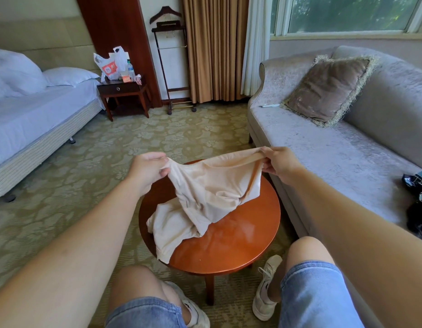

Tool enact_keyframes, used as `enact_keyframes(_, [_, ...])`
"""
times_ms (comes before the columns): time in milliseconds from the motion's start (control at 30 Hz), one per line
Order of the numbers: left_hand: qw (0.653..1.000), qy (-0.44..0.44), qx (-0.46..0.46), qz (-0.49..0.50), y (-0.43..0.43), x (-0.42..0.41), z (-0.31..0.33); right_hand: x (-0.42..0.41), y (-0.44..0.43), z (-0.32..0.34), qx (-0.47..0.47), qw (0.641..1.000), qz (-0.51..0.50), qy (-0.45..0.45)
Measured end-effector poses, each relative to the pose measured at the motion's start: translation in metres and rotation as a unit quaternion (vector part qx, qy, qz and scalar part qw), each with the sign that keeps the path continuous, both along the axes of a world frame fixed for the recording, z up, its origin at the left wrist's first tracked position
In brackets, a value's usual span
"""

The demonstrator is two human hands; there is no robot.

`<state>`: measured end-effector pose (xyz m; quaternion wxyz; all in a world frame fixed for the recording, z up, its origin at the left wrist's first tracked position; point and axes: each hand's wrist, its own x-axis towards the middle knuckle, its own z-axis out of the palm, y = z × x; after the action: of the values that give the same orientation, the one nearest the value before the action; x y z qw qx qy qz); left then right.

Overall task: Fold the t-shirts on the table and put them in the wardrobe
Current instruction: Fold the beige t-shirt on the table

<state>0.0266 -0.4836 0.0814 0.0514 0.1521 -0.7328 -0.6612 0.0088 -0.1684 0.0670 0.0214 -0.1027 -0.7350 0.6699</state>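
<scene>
Over one round bench, held up one cream t-shirt by its top edge, pinched in left grip and right grip, lower half bunched on bench top. Orange print on one far bag, unreadable.

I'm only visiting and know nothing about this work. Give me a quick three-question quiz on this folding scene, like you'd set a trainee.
1. True or false: the left hand and the right hand both pinch the cream t-shirt, holding its top edge up.
2. The t-shirt's lower part lies on: A) the carpet, B) the round wooden table, C) the bed.
3. Fill in: the fringed cushion leans on the ____.
Key: 1 true; 2 B; 3 sofa.
</scene>
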Motion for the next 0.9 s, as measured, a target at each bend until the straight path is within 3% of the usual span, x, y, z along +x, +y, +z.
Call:
enact_keyframes(233, [0.983,0.125,0.018,0.132,0.009,0.011,0.059,0.011,-0.01,0.062,-0.052,0.989,-0.11,0.086])
enact_keyframes(333, [0.97,0.18,-0.011,0.162,0.015,0.024,0.097,0.021,-0.011,0.102,-0.05,0.98,-0.129,0.145])
enact_keyframes(400, [0.961,0.211,0.015,0.18,0.016,0.034,0.125,0.033,-0.013,0.133,-0.047,0.971,-0.13,0.195])
enact_keyframes(633, [0.926,0.309,0.121,0.179,0.017,0.073,0.214,0.064,-0.016,0.226,-0.044,0.944,-0.113,0.307])
enact_keyframes(767, [0.915,0.342,0.122,0.178,0.014,0.085,0.245,0.076,-0.017,0.262,-0.057,0.935,-0.111,0.333])
enact_keyframes(900, [0.924,0.324,0.107,0.172,0.006,0.077,0.247,0.071,-0.016,0.273,-0.052,0.942,-0.105,0.313])
